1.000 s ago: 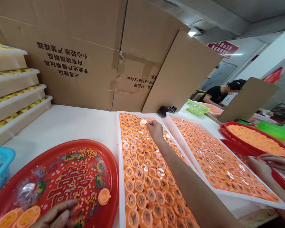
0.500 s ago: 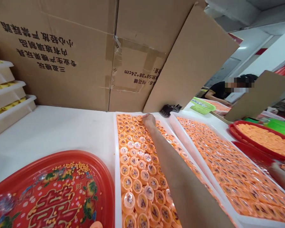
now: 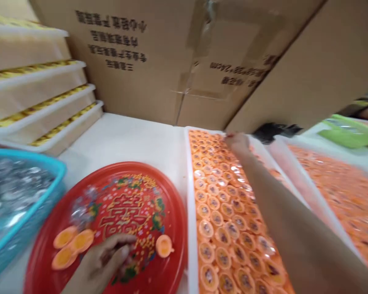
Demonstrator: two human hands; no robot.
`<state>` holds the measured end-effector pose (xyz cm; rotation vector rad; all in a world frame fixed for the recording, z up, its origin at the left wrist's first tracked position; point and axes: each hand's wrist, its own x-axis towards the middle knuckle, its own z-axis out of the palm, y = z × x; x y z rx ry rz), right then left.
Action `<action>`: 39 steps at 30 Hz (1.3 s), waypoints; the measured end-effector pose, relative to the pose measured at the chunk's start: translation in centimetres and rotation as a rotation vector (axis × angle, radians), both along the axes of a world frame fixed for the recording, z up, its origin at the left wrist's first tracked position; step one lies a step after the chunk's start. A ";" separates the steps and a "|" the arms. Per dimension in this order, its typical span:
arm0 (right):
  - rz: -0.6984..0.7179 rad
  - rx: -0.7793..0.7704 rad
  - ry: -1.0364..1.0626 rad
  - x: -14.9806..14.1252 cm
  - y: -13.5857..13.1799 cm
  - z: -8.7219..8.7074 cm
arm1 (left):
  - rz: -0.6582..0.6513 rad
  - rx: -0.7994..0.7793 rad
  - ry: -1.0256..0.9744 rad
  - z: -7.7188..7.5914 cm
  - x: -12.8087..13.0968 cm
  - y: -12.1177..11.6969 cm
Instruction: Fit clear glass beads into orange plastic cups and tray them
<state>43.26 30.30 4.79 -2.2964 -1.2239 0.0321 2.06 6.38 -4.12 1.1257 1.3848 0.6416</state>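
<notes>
My right hand (image 3: 237, 143) reaches to the far end of a long white tray (image 3: 190, 204). Its fingers are closed at the far row of small orange handled cups (image 3: 213, 204) with printed pictures; what they grip is hidden. Over the red round tray (image 3: 174, 212) is my left hand (image 3: 102, 263), fingers loosely curled, thumb and index apart, with nothing plainly visible between them. A loose orange cup (image 3: 164, 246) lies to its right on the red tray, and several orange pieces (image 3: 70, 245) lie to its left. Tiny yellow-orange pellets (image 3: 145, 181) are scattered over the tray's pattern.
A blue basket (image 3: 57, 167) of clear plastic pieces stands at left, below stacked white trays (image 3: 79, 118). Cardboard (image 3: 159, 94) walls the back. At right lie a second tray of orange cups (image 3: 340, 175), a black object (image 3: 272, 131) and a green basket (image 3: 349, 132).
The view has swung left, bringing the blue basket and more of the red tray into sight. My left hand has come into view. My right hand stays at the white tray's far end.
</notes>
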 end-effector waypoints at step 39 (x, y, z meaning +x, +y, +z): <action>1.079 -0.390 -0.084 -29.1 -10.6 -5.5 | 0.079 0.540 0.286 2.1 -6.4 -2.6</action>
